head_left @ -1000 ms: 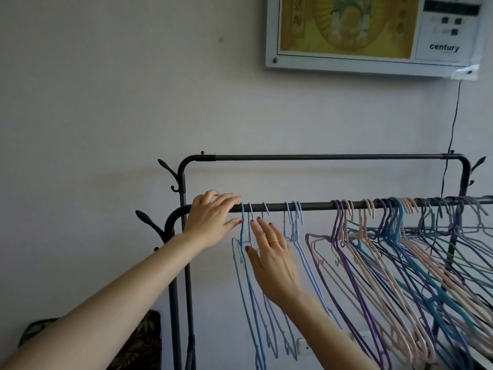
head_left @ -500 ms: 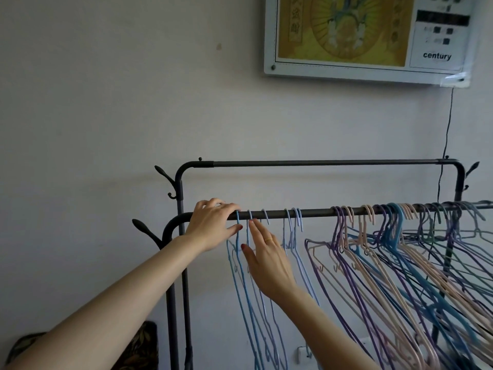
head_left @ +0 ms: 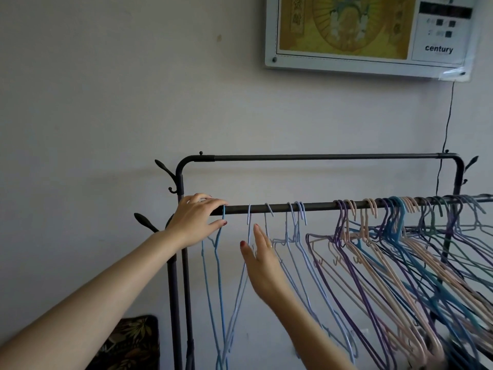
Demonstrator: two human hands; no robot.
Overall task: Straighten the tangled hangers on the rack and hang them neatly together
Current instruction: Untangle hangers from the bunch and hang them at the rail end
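Behind everything, a smooth pale wall carries a white-framed yellow picture panel with a thin black cord hanging below it. Against the wall stands a dark metal rack of round tubing with curved corners and leaf-shaped side hooks. Its lower rail holds thin wire hangers: a crowded, crossed bunch of purple, beige and teal hangers to the right, and a few light blue hangers spaced apart near the left end. At bottom left sits a dark leaf-patterned cushion. The left hand rests on the rail, thumb touching one blue hanger's neck. The right hand is flat, fingers straight, against the blue hangers.
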